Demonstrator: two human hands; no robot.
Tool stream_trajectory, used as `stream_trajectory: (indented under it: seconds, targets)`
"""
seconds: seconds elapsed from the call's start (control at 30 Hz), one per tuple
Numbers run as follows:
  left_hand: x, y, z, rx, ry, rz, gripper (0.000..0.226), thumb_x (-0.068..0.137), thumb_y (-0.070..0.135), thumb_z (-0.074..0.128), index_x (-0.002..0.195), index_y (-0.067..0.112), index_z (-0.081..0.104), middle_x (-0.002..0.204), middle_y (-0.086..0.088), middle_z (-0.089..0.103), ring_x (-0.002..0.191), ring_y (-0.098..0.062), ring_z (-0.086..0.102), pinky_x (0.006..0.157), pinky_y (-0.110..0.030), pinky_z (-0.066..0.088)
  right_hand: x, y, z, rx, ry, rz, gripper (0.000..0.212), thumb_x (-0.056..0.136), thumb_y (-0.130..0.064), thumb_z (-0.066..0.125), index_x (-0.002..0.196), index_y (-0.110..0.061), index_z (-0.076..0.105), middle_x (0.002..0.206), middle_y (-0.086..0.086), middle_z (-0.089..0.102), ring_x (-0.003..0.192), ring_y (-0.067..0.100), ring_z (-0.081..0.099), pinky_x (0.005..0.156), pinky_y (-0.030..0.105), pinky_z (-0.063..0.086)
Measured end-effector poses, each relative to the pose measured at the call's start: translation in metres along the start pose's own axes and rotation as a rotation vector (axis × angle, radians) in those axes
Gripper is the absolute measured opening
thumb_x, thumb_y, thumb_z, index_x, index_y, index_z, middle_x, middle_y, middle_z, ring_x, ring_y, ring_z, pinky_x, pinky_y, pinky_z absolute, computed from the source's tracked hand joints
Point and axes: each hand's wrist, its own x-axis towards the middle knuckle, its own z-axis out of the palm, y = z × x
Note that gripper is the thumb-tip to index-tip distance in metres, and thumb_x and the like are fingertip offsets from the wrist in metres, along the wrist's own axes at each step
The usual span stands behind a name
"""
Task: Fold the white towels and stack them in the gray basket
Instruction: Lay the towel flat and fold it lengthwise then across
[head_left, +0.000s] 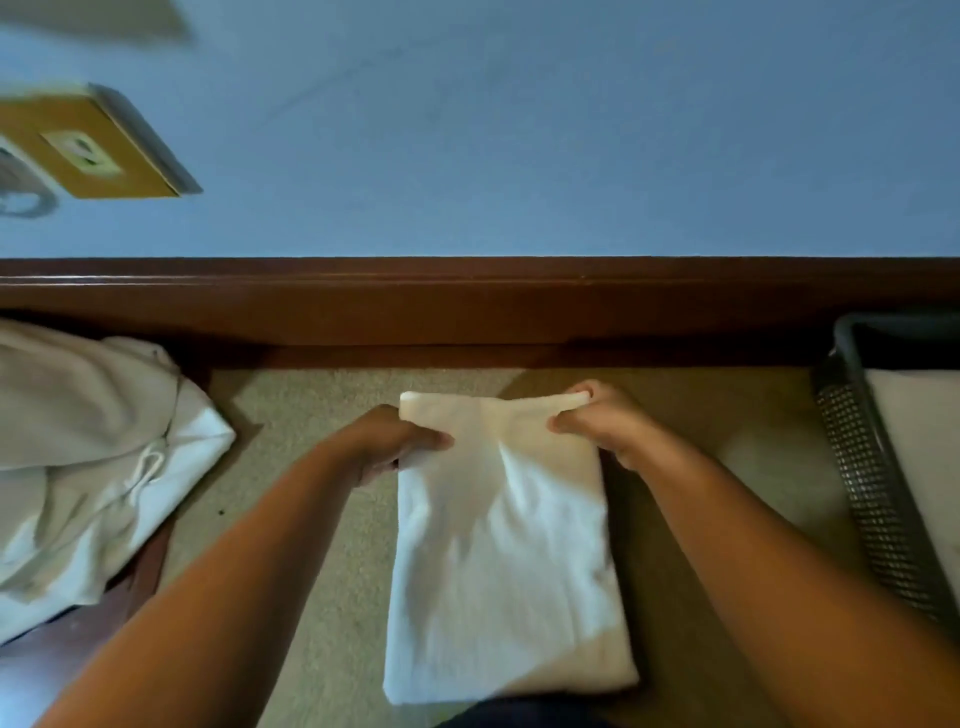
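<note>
A white towel (501, 561) lies folded into a long rectangle on the beige carpet in front of me. My left hand (392, 447) grips its far left corner, thumb on top. My right hand (597, 418) pinches the far right corner, fingers curled round the edge. The gray basket (872, 499) stands at the right edge of the view, with a folded white towel (919, 457) inside it. A heap of unfolded white towels (88, 457) lies at the left.
A dark wooden baseboard (467, 306) runs along the blue wall just beyond the towel. A wooden panel with a wall socket (88, 150) sits at the upper left. Bare carpet (311, 571) shows between the heap and the towel.
</note>
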Motion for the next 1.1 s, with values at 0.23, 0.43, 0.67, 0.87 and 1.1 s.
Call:
stream_trajectory:
  seconds: [0.23, 0.43, 0.67, 0.87, 1.1]
  targets:
    - [-0.181, 0.008, -0.007, 0.354, 0.317, 0.910, 0.036, 0.071, 0.046, 0.080, 0.101, 0.029, 0.070, 0.097, 0.006, 0.073, 0.088, -0.011, 0.071, 0.075, -0.026, 0.056, -0.183, -0.019, -0.061, -0.032, 0.048, -0.651, 0.051, 0.080, -0.012, 0.081, 0.120, -0.039, 0.065, 0.110, -0.015, 0.069, 0.100, 0.003, 0.066, 0.081, 0.026, 0.057]
    - [-0.180, -0.131, 0.012, 0.701, 0.495, 1.022, 0.056, 0.064, 0.006, 0.084, 0.111, 0.028, 0.065, 0.113, 0.007, 0.051, 0.096, -0.012, 0.059, 0.078, -0.017, 0.047, -0.209, 0.097, 0.016, -0.530, 0.219, -0.880, 0.059, 0.072, -0.002, 0.075, 0.121, -0.031, 0.057, 0.111, -0.017, 0.049, 0.100, 0.004, 0.051, 0.079, 0.020, 0.050]
    - [-0.145, -0.280, 0.045, 0.738, 0.261, 0.297, 0.060, 0.084, 0.029, 0.076, 0.129, 0.038, 0.037, 0.139, 0.006, 0.034, 0.106, -0.010, 0.058, 0.087, -0.024, 0.055, -0.170, 0.221, 0.112, -0.620, -0.101, -0.417, 0.065, 0.090, -0.027, 0.066, 0.149, -0.025, 0.037, 0.147, -0.002, 0.028, 0.136, 0.015, 0.035, 0.113, 0.024, 0.032]
    - [-0.130, -0.256, 0.054, 0.170, 0.465, 0.104, 0.048, 0.095, 0.039, 0.067, 0.131, 0.014, 0.049, 0.121, 0.000, 0.057, 0.097, -0.013, 0.062, 0.072, -0.023, 0.048, -0.146, 0.208, 0.127, -0.139, 0.082, -0.143, 0.060, 0.093, -0.024, 0.068, 0.146, -0.013, 0.043, 0.131, 0.006, 0.056, 0.119, 0.020, 0.058, 0.101, 0.032, 0.046]
    - [-0.102, -0.234, 0.044, 0.091, 0.450, -0.059, 0.030, 0.098, 0.038, 0.062, 0.106, 0.009, 0.063, 0.095, -0.005, 0.069, 0.083, -0.020, 0.065, 0.062, -0.031, 0.050, -0.121, 0.179, 0.115, -0.187, 0.024, 0.071, 0.031, 0.093, -0.034, 0.067, 0.113, -0.011, 0.064, 0.107, 0.006, 0.070, 0.092, 0.019, 0.063, 0.076, 0.027, 0.044]
